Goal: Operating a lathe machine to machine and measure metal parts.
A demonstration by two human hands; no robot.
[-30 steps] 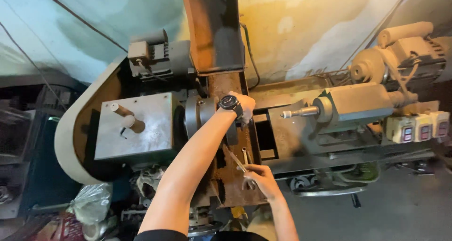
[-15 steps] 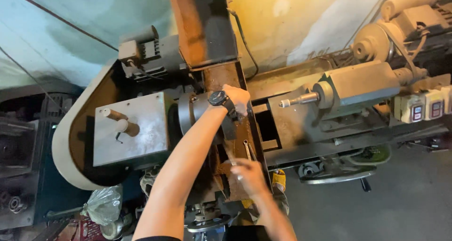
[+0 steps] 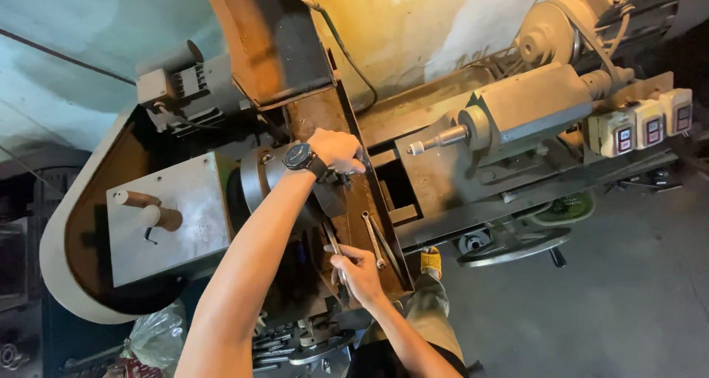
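Grimy workshop lathe [image 3: 473, 127] below me. Left hand [image 3: 336, 149], watch on wrist, fingers curled tight over chuck [image 3: 258, 179]. Right hand [image 3: 360, 273] closed around slim wrench [image 3: 334, 246]; second wrench [image 3: 373, 238] lies just beside its fingertips.

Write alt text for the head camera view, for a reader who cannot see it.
Seen from above, a person leans over an old metal lathe: the left hand, with a wristwatch, rests by the chuck, while the right hand grips a thin metal tool. A wrench lies on the rusty bed beside it.
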